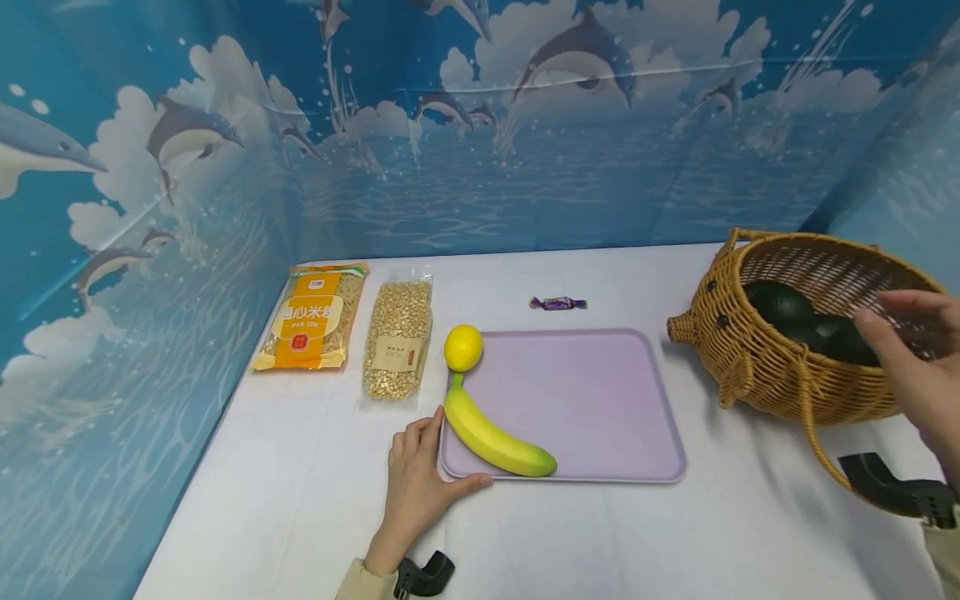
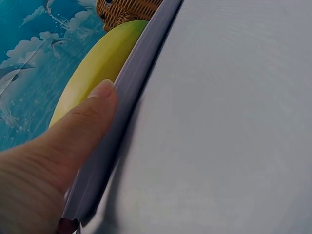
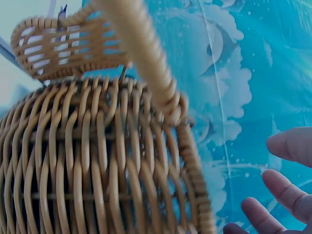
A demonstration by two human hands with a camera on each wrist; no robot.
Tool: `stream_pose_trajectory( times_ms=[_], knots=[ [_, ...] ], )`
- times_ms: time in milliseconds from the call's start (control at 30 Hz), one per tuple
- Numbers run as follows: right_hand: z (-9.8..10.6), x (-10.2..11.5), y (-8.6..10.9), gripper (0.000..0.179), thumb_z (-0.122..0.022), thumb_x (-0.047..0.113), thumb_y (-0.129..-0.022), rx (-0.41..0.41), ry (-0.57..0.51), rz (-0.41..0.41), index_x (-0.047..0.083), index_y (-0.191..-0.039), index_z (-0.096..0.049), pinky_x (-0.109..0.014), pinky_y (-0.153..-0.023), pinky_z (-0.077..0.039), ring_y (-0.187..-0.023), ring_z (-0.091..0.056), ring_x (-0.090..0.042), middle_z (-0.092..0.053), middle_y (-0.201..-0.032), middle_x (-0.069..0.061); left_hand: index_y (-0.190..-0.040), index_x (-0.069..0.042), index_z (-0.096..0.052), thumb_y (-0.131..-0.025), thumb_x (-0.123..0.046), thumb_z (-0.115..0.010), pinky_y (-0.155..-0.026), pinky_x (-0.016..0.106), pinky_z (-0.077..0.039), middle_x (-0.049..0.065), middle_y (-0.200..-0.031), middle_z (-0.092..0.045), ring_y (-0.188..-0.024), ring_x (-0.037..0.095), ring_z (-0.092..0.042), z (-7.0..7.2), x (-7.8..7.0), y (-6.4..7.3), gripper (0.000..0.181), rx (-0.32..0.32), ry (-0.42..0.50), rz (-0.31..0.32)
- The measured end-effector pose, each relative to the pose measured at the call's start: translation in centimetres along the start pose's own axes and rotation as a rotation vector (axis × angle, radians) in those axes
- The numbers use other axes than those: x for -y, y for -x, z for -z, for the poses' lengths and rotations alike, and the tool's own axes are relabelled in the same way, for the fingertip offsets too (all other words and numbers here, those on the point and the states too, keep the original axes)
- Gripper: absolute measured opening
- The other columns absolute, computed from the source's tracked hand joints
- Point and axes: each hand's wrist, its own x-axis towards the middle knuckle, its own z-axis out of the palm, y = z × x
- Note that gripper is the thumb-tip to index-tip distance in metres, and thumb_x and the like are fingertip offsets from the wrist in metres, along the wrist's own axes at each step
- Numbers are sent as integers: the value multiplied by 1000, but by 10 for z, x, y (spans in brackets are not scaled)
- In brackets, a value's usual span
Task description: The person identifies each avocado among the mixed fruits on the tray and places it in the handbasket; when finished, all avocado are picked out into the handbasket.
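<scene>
A lilac tray (image 1: 570, 400) lies on the white cloth. My left hand (image 1: 420, 475) touches its near left corner, fingers along the left side and thumb (image 2: 100, 102) against the front rim. On the tray's left part rest a banana (image 1: 491, 433) and, at the far left corner, a lemon (image 1: 463, 347). My right hand (image 1: 926, 358) is over the right side of a wicker basket (image 1: 780, 375), fingers spread, with nothing seen in its grasp. Dark green avocados (image 1: 780, 304) sit inside the basket. In the right wrist view, the fingertips (image 3: 282, 192) are beyond the basket's rim.
A purple-wrapped candy (image 1: 558, 303) lies behind the tray. To the left are an orange-labelled food bag (image 1: 311, 321) and a clear bag of yellow grains (image 1: 399, 333). The basket's rope handle (image 1: 813, 425) hangs down its near side. A dolphin-print curtain (image 1: 480, 167) stands behind.
</scene>
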Motion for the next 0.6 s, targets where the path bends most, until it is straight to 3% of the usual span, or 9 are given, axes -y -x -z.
stream_pose_trajectory(
  times_ms=[133, 267, 367, 533, 600],
  knots=[
    [1, 15, 6, 35, -56, 11, -96, 47, 9, 65, 9, -130, -55, -20, -99, -27, -110, -40, 6, -39, -106, 31, -145, -7, -38, -58, -71, -74, -79, 36, -28, 8, -124, -44, -91, 21, -33, 1, 0, 0, 114, -2, -1, 2],
    [0, 27, 13, 39, -57, 14, -96, 152, 21, 111, 5, -133, -51, -33, -106, -23, -124, -40, -13, -47, -123, 17, -145, -7, -39, -59, -71, -73, -80, 36, -28, 8, -123, -44, -92, 21, -33, 1, 0, 0, 113, -7, 4, 2],
    [-3, 38, 17, 43, -58, 13, -95, 229, 19, 189, 3, -135, -49, -39, -108, -19, -130, -36, -23, -45, -134, 9, -145, -6, -38, -60, -72, -72, -80, 36, -29, 8, -123, -44, -93, 21, -34, 1, 0, 1, 113, -5, 6, 8],
    [-14, 59, 25, 52, -65, 9, -90, 374, -39, 352, 15, -139, -49, -29, -107, -20, -130, -33, -3, -44, -140, 3, -146, -5, -35, -62, -71, -71, -84, 38, -33, 10, -125, -44, -101, 24, -38, 9, -3, 3, 113, -7, -11, -9],
    [-21, 67, 28, 60, -67, 8, -88, 467, -67, 405, 21, -142, -45, -37, -109, -17, -135, -26, -6, -39, -145, -1, -147, -5, -34, -63, -68, -73, -86, 40, -35, 12, -127, -44, -105, 25, -40, 17, -5, 2, 112, -16, -22, -39]
  ],
)
